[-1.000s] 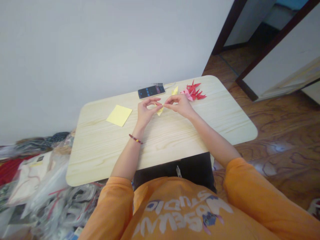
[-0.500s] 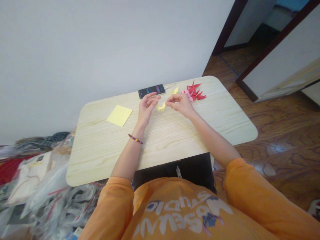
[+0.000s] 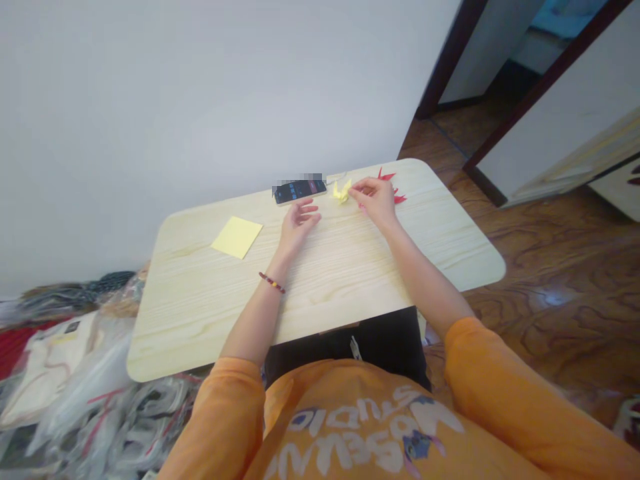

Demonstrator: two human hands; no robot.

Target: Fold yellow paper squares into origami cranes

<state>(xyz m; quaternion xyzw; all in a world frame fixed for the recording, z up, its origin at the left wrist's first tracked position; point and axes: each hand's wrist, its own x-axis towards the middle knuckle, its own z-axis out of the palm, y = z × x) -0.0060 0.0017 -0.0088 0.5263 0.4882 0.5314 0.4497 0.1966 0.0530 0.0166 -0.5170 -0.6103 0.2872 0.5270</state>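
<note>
My right hand (image 3: 376, 200) pinches a small folded yellow paper crane (image 3: 341, 192) by its right end, at the back of the table. Behind that hand, red paper cranes (image 3: 399, 198) show in part; the hand covers the rest of the pile. My left hand (image 3: 299, 227) is held over the table with its fingers apart and nothing in them. It is just in front of a phone (image 3: 300, 191) that lies against the wall side. Left of this hand lies a flat stack of square yellow paper (image 3: 237, 237).
The pale wooden table (image 3: 200, 313) has rounded corners and stands by a white wall (image 3: 200, 100). Plastic bags (image 3: 95, 373) and bundles crowd the floor at the left. To the right are a wooden floor (image 3: 540, 287) and a doorway.
My right hand has carried the yellow crane right and back toward the red cranes. My left hand has let go of it and stays near the phone, fingers apart.
</note>
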